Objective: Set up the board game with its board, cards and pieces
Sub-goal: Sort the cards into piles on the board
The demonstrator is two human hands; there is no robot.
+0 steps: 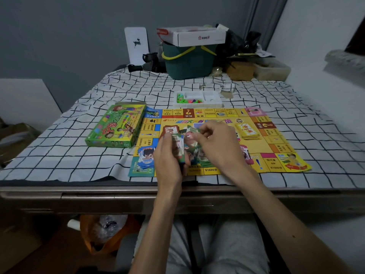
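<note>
The yellow game board (268,143) lies flat on the checked cloth near the table's front edge. My left hand (167,155) grips a stack of paper money notes (178,147) upright over the board's middle. My right hand (215,143) pinches a single note (190,135) at the top of that stack. A pile of blue notes (146,158) sits on the board's near left corner. A yellow card deck (247,131) rests on the right side of the board and a red card deck (170,128) shows behind my left hand. More notes lie under my hands, partly hidden.
The green game box (116,126) lies left of the board. A white tray (198,99) with green and red pieces sits behind it. A dark green basket (188,60) with a white carton on top, bags and boxes crowd the far edge.
</note>
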